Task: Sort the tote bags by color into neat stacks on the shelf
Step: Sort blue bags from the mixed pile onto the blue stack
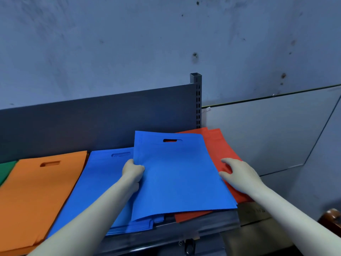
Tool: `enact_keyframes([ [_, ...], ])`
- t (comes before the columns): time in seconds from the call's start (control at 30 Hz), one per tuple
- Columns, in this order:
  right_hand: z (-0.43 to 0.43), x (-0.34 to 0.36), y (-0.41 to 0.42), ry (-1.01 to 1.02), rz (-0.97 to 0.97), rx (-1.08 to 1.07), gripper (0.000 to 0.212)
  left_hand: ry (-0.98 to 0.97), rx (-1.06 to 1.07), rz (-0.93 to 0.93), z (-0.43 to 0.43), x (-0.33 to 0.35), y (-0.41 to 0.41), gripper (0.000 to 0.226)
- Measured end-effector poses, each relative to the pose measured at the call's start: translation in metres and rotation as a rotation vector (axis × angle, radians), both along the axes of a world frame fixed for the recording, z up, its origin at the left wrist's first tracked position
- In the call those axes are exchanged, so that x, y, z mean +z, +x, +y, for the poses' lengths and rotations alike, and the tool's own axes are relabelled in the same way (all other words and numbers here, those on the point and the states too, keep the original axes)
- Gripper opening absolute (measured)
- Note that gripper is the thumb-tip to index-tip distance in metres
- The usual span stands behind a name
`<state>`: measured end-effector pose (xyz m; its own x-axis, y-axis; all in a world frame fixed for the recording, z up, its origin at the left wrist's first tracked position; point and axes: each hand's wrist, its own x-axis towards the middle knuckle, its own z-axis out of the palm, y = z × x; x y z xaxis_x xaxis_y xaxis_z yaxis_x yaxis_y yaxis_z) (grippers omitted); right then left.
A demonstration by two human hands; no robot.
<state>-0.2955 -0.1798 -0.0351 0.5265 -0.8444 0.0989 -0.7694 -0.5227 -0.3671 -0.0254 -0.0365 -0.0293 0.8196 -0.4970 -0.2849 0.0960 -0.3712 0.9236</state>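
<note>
My left hand [133, 172] grips the left edge of a single blue tote bag [180, 174], which lies tilted over the red bags [221, 145] at the shelf's right end. My right hand [238, 174] rests with relaxed fingers on the red bags, just right of the blue bag's edge. To the left lies a stack of blue bags [99, 178], then a stack of orange bags [36, 196], and a green bag [6, 169] shows at the far left edge.
The dark grey shelf has a back panel [92, 119] and a slotted upright post [197, 100] at its right end. A glass pane [267, 133] leans against the wall to the right. A cardboard box [254, 213] sits below right of the shelf.
</note>
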Motion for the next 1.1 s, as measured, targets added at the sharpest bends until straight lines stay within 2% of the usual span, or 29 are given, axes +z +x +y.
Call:
enact_keyframes([
  [0.13,0.004,0.002,0.007,-0.03,-0.107,-0.039,0.048,-0.053,0.009,0.109,0.005,0.002,-0.004,0.018],
  [0.27,0.01,0.009,0.017,0.148,-0.159,-0.037,0.048,-0.085,-0.018,0.192,0.007,0.005,-0.009,0.016],
  [0.37,0.015,0.012,0.024,0.263,-0.151,-0.01,0.051,-0.004,-0.138,0.174,0.007,0.007,-0.015,0.021],
  [0.43,0.018,0.015,0.025,0.273,-0.118,0.011,0.054,0.061,-0.203,0.143,0.006,0.005,-0.018,0.025],
  [0.5,0.02,0.016,0.025,0.279,-0.169,0.007,0.051,0.075,-0.22,0.114,0.007,0.002,-0.018,0.025],
  [0.57,0.02,0.018,0.022,0.415,-0.326,-0.047,0.05,0.059,-0.203,0.079,0.009,0.002,-0.016,0.022],
  [0.63,0.019,0.017,0.019,0.635,-0.463,-0.054,0.044,0.029,-0.193,0.058,0.014,0.003,-0.012,0.02],
  [0.7,0.023,0.017,0.019,0.726,-0.485,0.003,0.029,0.009,-0.19,0.069,0.021,0.006,-0.011,0.021],
  [0.9,0.048,0.032,0.033,0.461,-0.61,0.04,0.031,-0.078,-0.169,-0.024,0.062,0.017,0.0,0.023],
  [1.1,0.098,0.052,0.083,0.539,-0.85,0.165,0.032,-0.149,-0.155,-0.197,0.12,0.054,0.045,0.014],
])
